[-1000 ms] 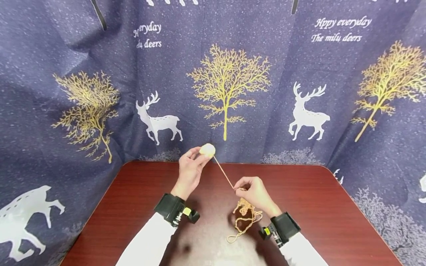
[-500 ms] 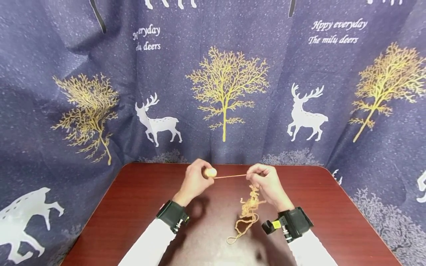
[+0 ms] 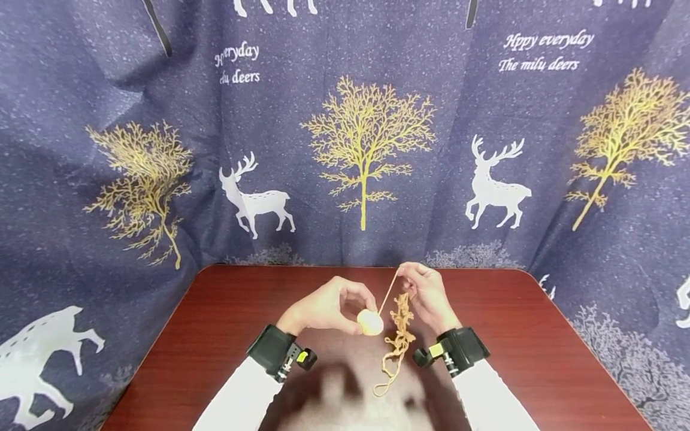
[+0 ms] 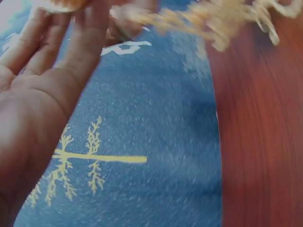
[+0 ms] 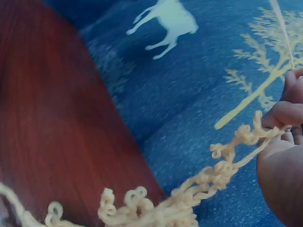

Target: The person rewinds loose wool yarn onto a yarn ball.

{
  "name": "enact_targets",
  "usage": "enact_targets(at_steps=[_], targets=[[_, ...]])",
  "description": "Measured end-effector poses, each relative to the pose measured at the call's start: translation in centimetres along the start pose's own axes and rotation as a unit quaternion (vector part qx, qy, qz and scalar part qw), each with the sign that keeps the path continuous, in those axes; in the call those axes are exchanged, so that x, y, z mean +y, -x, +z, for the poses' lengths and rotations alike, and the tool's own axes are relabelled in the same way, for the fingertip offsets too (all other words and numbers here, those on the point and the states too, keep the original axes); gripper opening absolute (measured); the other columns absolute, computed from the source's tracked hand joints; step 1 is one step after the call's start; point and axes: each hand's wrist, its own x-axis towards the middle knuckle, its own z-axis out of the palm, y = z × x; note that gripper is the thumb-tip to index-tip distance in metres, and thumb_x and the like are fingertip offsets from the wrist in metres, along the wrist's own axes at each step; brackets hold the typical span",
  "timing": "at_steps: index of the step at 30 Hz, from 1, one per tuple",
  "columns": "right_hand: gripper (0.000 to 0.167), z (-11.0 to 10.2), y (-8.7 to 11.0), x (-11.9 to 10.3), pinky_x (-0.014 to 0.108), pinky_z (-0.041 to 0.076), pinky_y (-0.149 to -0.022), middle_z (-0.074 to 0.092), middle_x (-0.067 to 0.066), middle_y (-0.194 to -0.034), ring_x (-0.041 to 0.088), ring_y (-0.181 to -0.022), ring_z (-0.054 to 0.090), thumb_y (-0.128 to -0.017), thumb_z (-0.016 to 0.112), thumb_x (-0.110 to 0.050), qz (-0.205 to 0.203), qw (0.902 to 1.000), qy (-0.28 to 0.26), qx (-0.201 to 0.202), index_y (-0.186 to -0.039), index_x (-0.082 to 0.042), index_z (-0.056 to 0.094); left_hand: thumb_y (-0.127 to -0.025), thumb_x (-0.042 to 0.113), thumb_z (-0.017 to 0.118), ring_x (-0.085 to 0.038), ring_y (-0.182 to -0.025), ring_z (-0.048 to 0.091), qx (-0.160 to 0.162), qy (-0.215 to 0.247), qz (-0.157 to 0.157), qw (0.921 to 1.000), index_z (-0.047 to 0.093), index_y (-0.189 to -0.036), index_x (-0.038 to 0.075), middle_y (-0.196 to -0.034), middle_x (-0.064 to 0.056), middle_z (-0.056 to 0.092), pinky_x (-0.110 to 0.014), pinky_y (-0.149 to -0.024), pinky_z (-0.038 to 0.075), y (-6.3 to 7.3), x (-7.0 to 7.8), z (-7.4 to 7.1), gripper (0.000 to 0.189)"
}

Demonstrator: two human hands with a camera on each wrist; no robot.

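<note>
My left hand [image 3: 326, 306] holds a small pale yellow ball of yarn [image 3: 370, 322] between thumb and fingers, low over the middle of the table. A taut strand [image 3: 389, 293] runs from the ball up to my right hand [image 3: 429, 294], which pinches it at the fingertips near the far edge. Below the right hand hangs a curly, tangled length of the same yarn [image 3: 402, 323], ending in a loop lower down. In the right wrist view this kinked yarn [image 5: 222, 172] trails out of the curled fingers. The left wrist view shows only the ball's lower edge [image 4: 61, 4].
Both hands work above a reddish-brown table [image 3: 215, 335] with rounded far corners. Behind it hangs a dark blue curtain [image 3: 323, 197] printed with deer and trees. Black camera straps circle both wrists.
My left hand has come down and rightward with the ball, turning it. The right hand has risen toward the far edge, lifting the tangled yarn. The strand between them now slants steeply.
</note>
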Motion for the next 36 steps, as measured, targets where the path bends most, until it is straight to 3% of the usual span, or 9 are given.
enact_targets(at_steps=[4,7,12,16,19,22,27,31,36], targets=[[0.014,0.0,0.3,1.3,0.013,0.04,-0.047,0.069,0.001,-0.08,0.005,-0.058,0.053,-0.093,0.064,0.003,0.022,0.9972,0.07,0.007,-0.09,-0.005,0.074,-0.073,-0.013,0.076,-0.018,-0.095,0.068,0.058,0.094,0.058,0.9922,0.065,-0.105,-0.006,-0.102,-0.008,0.071,-0.035,-0.086,0.06,-0.1,0.2,-0.2,0.034],[0.008,0.0,0.7,2.0,0.015,0.043,-0.049,0.07,0.002,-0.079,0.008,-0.058,0.053,-0.092,0.066,0.002,0.023,0.9932,0.113,-0.015,-0.091,-0.003,0.073,-0.072,-0.016,0.071,-0.017,-0.097,0.067,0.137,0.171,0.093,0.9713,0.069,-0.103,0.003,-0.106,-0.005,0.07,-0.029,-0.084,0.059,-0.2,0.2,-0.3,0.036],[0.005,0.2,1.7,2.5,0.017,0.048,-0.055,0.07,0.001,-0.08,0.009,-0.063,0.056,-0.09,0.068,0.001,0.018,0.981,0.182,-0.064,-0.093,0.004,0.071,-0.074,-0.022,0.06,-0.015,-0.098,0.067,0.295,0.273,0.128,0.9068,0.07,-0.101,0.01,-0.108,-0.004,0.069,-0.026,-0.083,0.059,-0.7,0.2,-0.2,0.043],[0.009,0.6,2.5,2.3,0.018,0.048,-0.053,0.07,0.007,-0.08,0.008,-0.06,0.056,-0.087,0.069,0.003,-0.007,0.9602,0.259,-0.104,-0.095,0.008,0.07,-0.077,-0.023,0.058,-0.017,-0.096,0.069,0.416,0.298,0.12,0.8506,0.068,-0.097,0.008,-0.106,-0.007,0.069,-0.027,-0.083,0.06,-1.2,0.0,-0.1,0.038],[0.008,1.0,3.0,1.9,0.019,0.048,-0.052,0.07,0.017,-0.081,0.007,-0.058,0.056,-0.085,0.071,0.005,-0.045,0.9396,0.314,-0.13,-0.093,0.007,0.071,-0.076,-0.022,0.066,-0.016,-0.09,0.07,0.504,0.232,0.094,0.8269,0.067,-0.096,0.002,-0.099,-0.008,0.07,-0.028,-0.079,0.061,-1.5,-0.5,-0.1,0.031],[0.007,1.4,3.4,1.4,0.019,0.05,-0.052,0.07,0.019,-0.081,0.006,-0.059,0.058,-0.084,0.073,0.005,-0.074,0.9231,0.349,-0.143,-0.091,0.004,0.073,-0.072,-0.017,0.076,-0.016,-0.084,0.069,0.568,0.091,0.066,0.8154,0.066,-0.097,-0.004,-0.093,-0.009,0.069,-0.027,-0.075,0.061,-1.5,-1.4,-0.2,0.03],[0.009,1.8,3.7,-0.1,0.02,0.046,-0.045,0.066,0.012,-0.068,0.01,-0.053,0.056,-0.082,0.071,0.007,-0.088,0.9213,0.347,-0.151,-0.089,0.002,0.072,-0.066,-0.007,0.081,-0.023,-0.084,0.066,0.593,-0.171,0.051,0.7851,0.065,-0.096,-0.004,-0.095,-0.012,0.065,-0.034,-0.076,0.061,-0.8,-3.1,-0.5,0.034],[0.009,1.8,3.3,-1.2,0.021,0.044,-0.042,0.064,0.006,-0.063,0.01,-0.05,0.053,-0.082,0.065,0.01,-0.086,0.9441,0.284,-0.144,-0.089,0.005,0.07,-0.061,-0.002,0.081,-0.024,-0.082,0.063,0.55,-0.296,0.042,0.7801,0.066,-0.093,0.003,-0.094,-0.009,0.064,-0.039,-0.072,0.057,-0.2,-4.0,-0.8,0.036],[0.016,1.5,2.2,-2.2,0.017,0.045,-0.048,0.068,0.0,-0.072,0.006,-0.054,0.052,-0.088,0.062,0.012,-0.075,0.979,0.128,-0.14,-0.088,-0.001,0.071,-0.056,0.0,0.083,-0.019,-0.077,0.06,0.44,-0.346,0.006,0.8285,0.068,-0.09,0.006,-0.088,-0.004,0.064,-0.033,-0.068,0.051,0.4,-3.9,-0.7,0.037]])
